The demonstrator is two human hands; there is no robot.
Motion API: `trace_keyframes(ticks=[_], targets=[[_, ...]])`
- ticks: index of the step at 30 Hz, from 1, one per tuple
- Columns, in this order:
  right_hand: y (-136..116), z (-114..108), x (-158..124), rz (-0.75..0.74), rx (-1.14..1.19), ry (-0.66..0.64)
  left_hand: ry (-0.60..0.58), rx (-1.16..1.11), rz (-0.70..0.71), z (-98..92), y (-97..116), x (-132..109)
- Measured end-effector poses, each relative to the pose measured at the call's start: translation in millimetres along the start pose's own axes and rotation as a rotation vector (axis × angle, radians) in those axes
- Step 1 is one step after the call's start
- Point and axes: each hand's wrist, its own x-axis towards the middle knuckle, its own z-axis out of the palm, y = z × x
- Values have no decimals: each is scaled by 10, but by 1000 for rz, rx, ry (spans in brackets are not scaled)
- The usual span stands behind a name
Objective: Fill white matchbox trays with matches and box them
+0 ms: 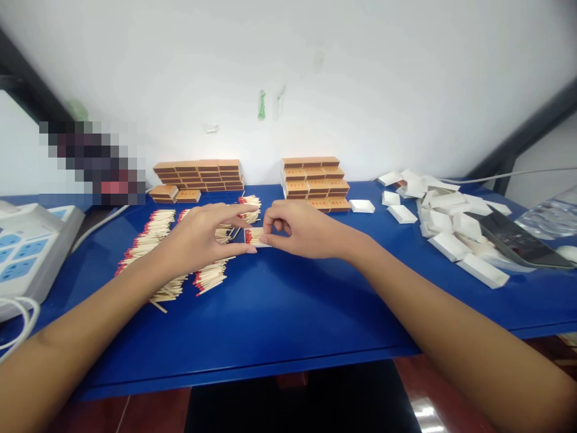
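A small white tray with red-headed matches in it lies on the blue table, between my two hands. My left hand has its thumb and forefinger at the tray's left end, around its near and far corners. At the tray's right end my right hand is curled, thumb and forefinger pinched at the matches; what they hold is too small to make out. Rows of loose matches lie under and beside my left hand, partly hidden by it. Another small bunch of matches lies nearer the front.
Stacked matchboxes stand at the back left, with another stack at the back centre. White empty trays are heaped on the right beside a dark phone. A power strip and white cable lie at the left.
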Motion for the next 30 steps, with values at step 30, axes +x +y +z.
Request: trace_keyframes(ticks=[30], targets=[[251,337,187,82,-149,76,137,106,-157,-231,-353,63]])
